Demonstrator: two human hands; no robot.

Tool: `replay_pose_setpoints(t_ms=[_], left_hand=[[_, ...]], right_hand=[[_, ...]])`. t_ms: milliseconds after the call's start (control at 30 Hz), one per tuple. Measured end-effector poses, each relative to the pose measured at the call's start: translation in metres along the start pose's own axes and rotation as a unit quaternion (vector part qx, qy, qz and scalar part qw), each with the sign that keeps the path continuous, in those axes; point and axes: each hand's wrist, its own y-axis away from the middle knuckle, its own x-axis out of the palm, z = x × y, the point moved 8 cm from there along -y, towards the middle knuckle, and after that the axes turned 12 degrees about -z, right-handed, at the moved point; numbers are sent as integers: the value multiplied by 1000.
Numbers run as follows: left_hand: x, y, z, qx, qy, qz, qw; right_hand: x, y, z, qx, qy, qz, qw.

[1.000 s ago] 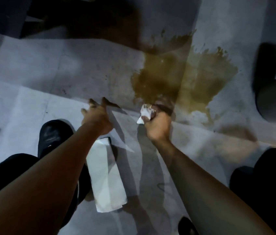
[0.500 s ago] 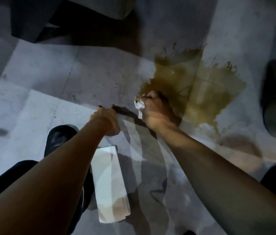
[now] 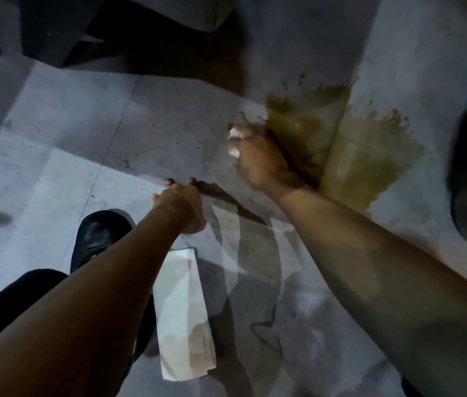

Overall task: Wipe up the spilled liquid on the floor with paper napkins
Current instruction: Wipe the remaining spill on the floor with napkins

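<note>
Right hand (image 3: 258,159) presses a crumpled white napkin (image 3: 235,133) at the left edge of the brown spill (image 3: 349,150), right of frame centre.

The napkin is bunched in curled fingers, only white scraps showing, so its long axis cannot be told. The spill is translucent yellow-brown with splashed edges, spreading toward the upper right on the grey floor (image 3: 69,144). A flat folded napkin stack (image 3: 183,319) lies lower centre, long axis running top to bottom. The left hand (image 3: 180,204) props on the floor on bent fingers, holding nothing.
</note>
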Motion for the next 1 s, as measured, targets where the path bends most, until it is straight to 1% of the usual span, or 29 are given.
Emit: replay_pose_setpoints(t_ms=[100, 167, 200, 233, 267, 300, 333, 367, 467, 533, 600, 633, 700, 733, 767, 833, 900, 967, 1000], left_hand=[[-3, 0, -1, -7, -7, 3, 1000], [-4, 0, -2, -3, -11, -5, 1000], [-5, 0, -4, 1, -11, -13, 1000], [-6, 0, -6, 5, -12, -20, 1000], [-7, 0, -7, 5, -13, -22, 1000], [-8, 0, -7, 5, -16, -19, 1000], [-7, 0, -8, 4, -20, -15, 1000], [-7, 1, -7, 3, -24, -13, 1000], [-7, -1, -6, 3, -25, -12, 1000], [-7, -1, -5, 6, -20, -17, 1000], [-6, -1, -5, 9, -18, -24, 999], [-6, -1, -5, 11, -19, -26, 999], [-6, -2, -5, 5, -15, -25, 1000], [-7, -3, -6, 2, -8, -27, 1000], [-11, -3, -8, -3, 5, -32, 999], [-23, -4, -10, -24, 20, -66, 997], [-42, -7, -13, -41, 29, -116, 992], [-64, -19, -23, -14, 45, -170, 984], [-73, -28, -30, 12, 53, -189, 980]], right_hand=[[20, 39, -3, -78, -1, 22, 997], [22, 65, -21, -128, -22, 29, 991], [16, 77, -32, -145, -23, 20, 989], [9, 84, -46, -134, -26, 11, 991], [-1, 89, -61, -99, -18, 1, 995], [-12, 90, -73, -44, -25, 4, 999], [-21, 87, -78, -10, -40, 8, 999], [-32, 79, -76, 15, -55, 5, 998], [-52, 33, -51, 49, -99, -53, 993], [-54, -3, -37, 58, -80, -86, 991], [-46, -31, -29, 66, -54, -95, 992], [-38, -42, -28, 69, -37, -83, 993], [-20, -48, -24, 56, 4, -30, 998], [-11, -41, -24, 42, 31, -5, 999], [-8, -28, -23, 22, 53, 2, 998], [-8, 10, -21, -25, 61, 5, 998], [-13, 45, -29, -40, 37, 20, 998], [-22, 54, -46, -26, 27, 10, 999], [-34, 46, -57, 4, 15, -26, 1000]])
